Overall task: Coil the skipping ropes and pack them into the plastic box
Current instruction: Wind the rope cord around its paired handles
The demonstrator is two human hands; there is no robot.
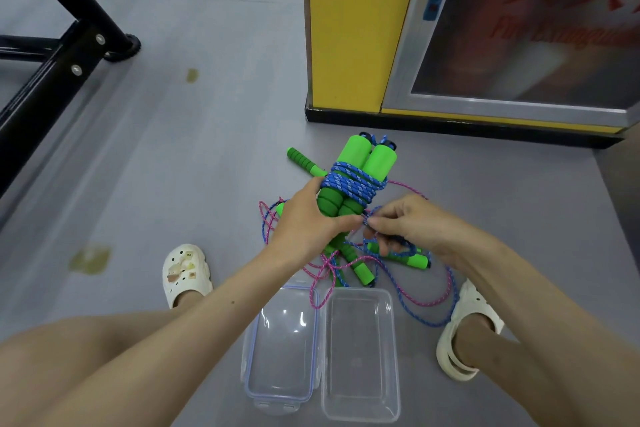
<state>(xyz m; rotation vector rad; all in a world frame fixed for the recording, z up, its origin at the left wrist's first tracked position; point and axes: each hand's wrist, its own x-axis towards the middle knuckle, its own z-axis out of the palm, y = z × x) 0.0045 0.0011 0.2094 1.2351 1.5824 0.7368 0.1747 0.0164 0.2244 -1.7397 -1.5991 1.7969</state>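
My left hand (308, 215) grips a pair of green foam handles (367, 158) held upright, with blue rope (351, 184) wound several times around their middle. My right hand (405, 222) pinches the loose end of that blue rope just beside my left fingers. Under my hands lies a tangle of pink rope (320, 274) and blue rope with more green handles (360, 270); another green handle (303, 159) lies farther back. The clear plastic box (360, 357) stands open on the floor near me, its lid (282, 347) beside it on the left.
I squat on a grey floor, my white clogs (185, 274) at left and right (464, 329) of the box. A yellow pillar (349, 28) and a framed cabinet door (519, 45) stand behind the ropes. Black gym equipment frame (52, 73) fills the far left.
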